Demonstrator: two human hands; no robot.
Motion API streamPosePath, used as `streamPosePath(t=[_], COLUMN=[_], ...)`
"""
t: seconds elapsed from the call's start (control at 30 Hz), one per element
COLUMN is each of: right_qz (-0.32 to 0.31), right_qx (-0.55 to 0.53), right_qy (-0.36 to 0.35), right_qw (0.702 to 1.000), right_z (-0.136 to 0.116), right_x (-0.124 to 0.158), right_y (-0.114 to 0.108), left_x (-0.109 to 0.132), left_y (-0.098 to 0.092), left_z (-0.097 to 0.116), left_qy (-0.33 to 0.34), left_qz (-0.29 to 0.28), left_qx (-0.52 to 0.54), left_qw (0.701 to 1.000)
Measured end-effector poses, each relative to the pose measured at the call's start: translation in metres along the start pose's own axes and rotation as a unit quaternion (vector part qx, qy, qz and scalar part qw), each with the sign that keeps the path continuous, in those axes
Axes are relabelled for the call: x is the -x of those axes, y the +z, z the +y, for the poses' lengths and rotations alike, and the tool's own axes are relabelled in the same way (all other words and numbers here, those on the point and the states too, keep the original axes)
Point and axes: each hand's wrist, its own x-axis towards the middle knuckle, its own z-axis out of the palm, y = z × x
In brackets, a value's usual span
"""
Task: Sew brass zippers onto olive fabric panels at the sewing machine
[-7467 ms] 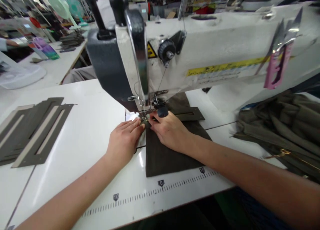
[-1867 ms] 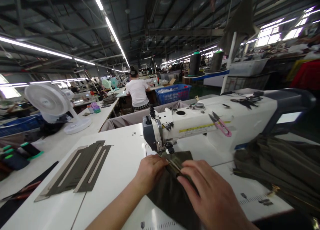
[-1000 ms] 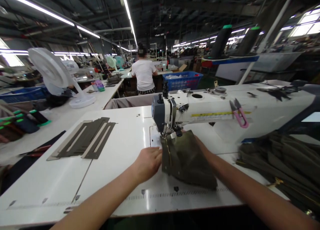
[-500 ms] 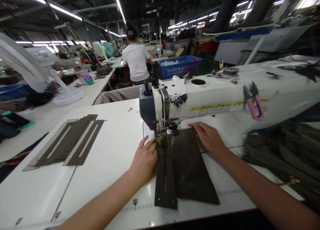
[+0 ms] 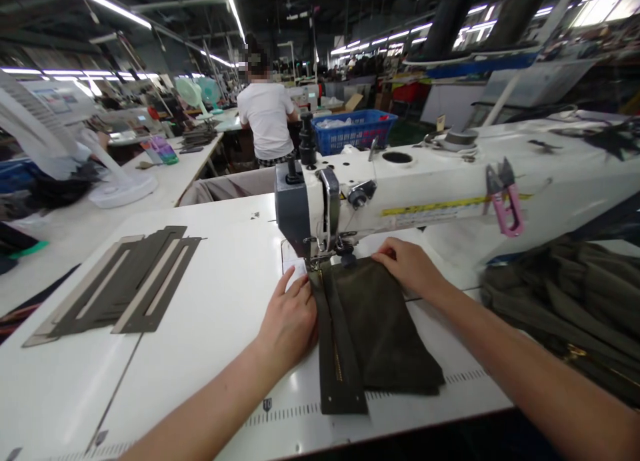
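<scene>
A dark olive fabric panel (image 5: 395, 341) lies under the head of a white sewing machine (image 5: 320, 214), its far end by the presser foot. Along its left side runs a strip with a brass zipper (image 5: 336, 344). My left hand (image 5: 291, 317) rests flat at the strip's left edge, fingers extended near the needle area. With thumb and fingers pinched together, my right hand (image 5: 407, 267) holds the panel's far right corner. The needle itself is too small to make out.
Several olive pieces with pale slots (image 5: 135, 281) lie stacked on the left of the table. Pink thread snips (image 5: 506, 201) hang on the machine arm. Bunched olive fabric (image 5: 565, 307) lies at right. Beyond are a white fan (image 5: 123, 189), a blue basket (image 5: 353, 134) and a person (image 5: 270, 121).
My right hand has closed on the panel's corner and drawn slightly left. The panel's near end has swung to the right and its right part is more rumpled. The view has shifted slightly.
</scene>
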Motion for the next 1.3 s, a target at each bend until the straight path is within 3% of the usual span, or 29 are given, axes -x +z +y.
streamPosePath(t=[0.07,0.13,0.23,0.3,0.4,0.6,0.73,1.3], right_qz=[0.047,0.101,0.099,0.080,0.055,0.036,0.028,0.024], right_qx=[0.080,0.109,0.028,-0.004,-0.017,-0.034,-0.026,-0.038], right_qy=[-0.046,-0.143,-0.286,-0.322,-0.325,-0.328,-0.341,-0.347], right_qw=[0.995,0.979,0.953,0.943,0.944,0.943,0.939,0.937], right_z=[-0.011,-0.031,-0.061,-0.072,-0.073,-0.065,-0.068,-0.063], right_x=[0.005,0.017,0.039,0.049,0.053,0.047,0.045,0.038], right_y=[0.002,0.007,0.024,0.036,0.047,0.045,0.042,0.045], left_x=[0.001,0.003,0.005,0.006,0.008,0.005,0.003,-0.006], left_y=[0.002,0.003,0.004,0.006,0.010,0.018,0.016,0.008], left_z=[-0.001,-0.001,-0.002,-0.003,-0.006,-0.019,-0.025,-0.021], left_qy=[-0.006,-0.015,-0.038,-0.077,-0.116,0.033,0.078,0.030], left_qz=[0.010,0.020,0.036,0.065,0.113,0.111,0.083,0.001], left_qx=[0.002,0.009,0.041,0.060,0.070,0.084,0.073,0.048], left_qw=[1.000,1.000,0.998,0.993,0.984,0.990,0.991,0.998])
